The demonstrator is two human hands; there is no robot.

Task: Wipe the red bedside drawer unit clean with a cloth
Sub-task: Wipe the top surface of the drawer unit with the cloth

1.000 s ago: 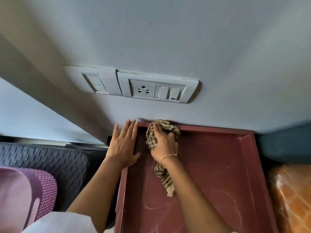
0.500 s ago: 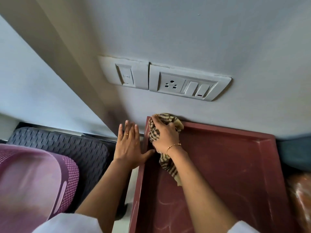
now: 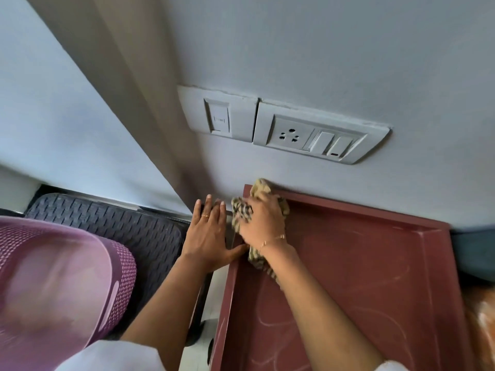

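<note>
The red bedside drawer unit (image 3: 361, 277) fills the lower right, its flat top with a raised rim set against the wall; pale dust streaks mark the surface. My right hand (image 3: 263, 223) presses a bunched beige-and-brown checked cloth (image 3: 242, 212) into the unit's back left corner, with a tail of cloth trailing under my wrist. My left hand (image 3: 207, 236) lies flat with fingers spread just outside the left rim, its thumb resting on the rim's edge.
A white switch plate (image 3: 218, 116) and a socket plate (image 3: 318, 135) sit on the wall above the unit. A dark woven plastic chair (image 3: 107, 223) and a purple plastic chair (image 3: 53, 277) stand to the left. An orange patterned fabric (image 3: 482, 319) lies at the right edge.
The view has swung left, so the unit sits further right. My right hand has pushed the cloth deeper into the back left corner. My left hand stays beside the rim.
</note>
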